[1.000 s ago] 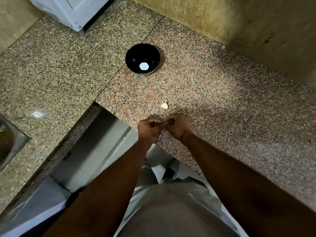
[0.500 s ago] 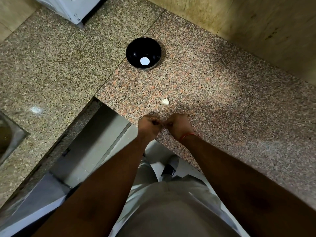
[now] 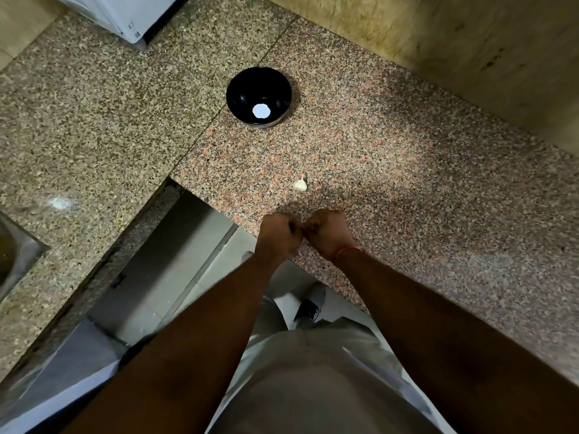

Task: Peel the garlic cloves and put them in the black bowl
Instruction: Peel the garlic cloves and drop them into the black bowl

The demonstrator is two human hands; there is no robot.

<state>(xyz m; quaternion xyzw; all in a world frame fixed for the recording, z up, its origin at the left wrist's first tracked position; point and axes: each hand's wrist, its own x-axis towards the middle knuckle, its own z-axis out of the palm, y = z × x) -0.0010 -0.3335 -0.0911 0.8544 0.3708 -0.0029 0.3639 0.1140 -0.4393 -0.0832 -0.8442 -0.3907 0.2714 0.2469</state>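
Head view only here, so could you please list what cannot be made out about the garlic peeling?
- Whatever the left hand and right hand pinch: hidden by the curled fingers.
- Garlic on the counter: too small to tell peeled from unpeeled.
- Black bowl: a bright reflection covers its bottom.
- White appliance: cut off by the top edge.
- Sink: cut off by the left edge.

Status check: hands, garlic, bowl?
Left hand and right hand fisted together at counter edge, contents hidden. One garlic piece loose on counter. Black bowl beyond, path clear.

Bare forearms; red wrist thread point(image 3: 347, 250); grey shorts point(image 3: 316, 380).
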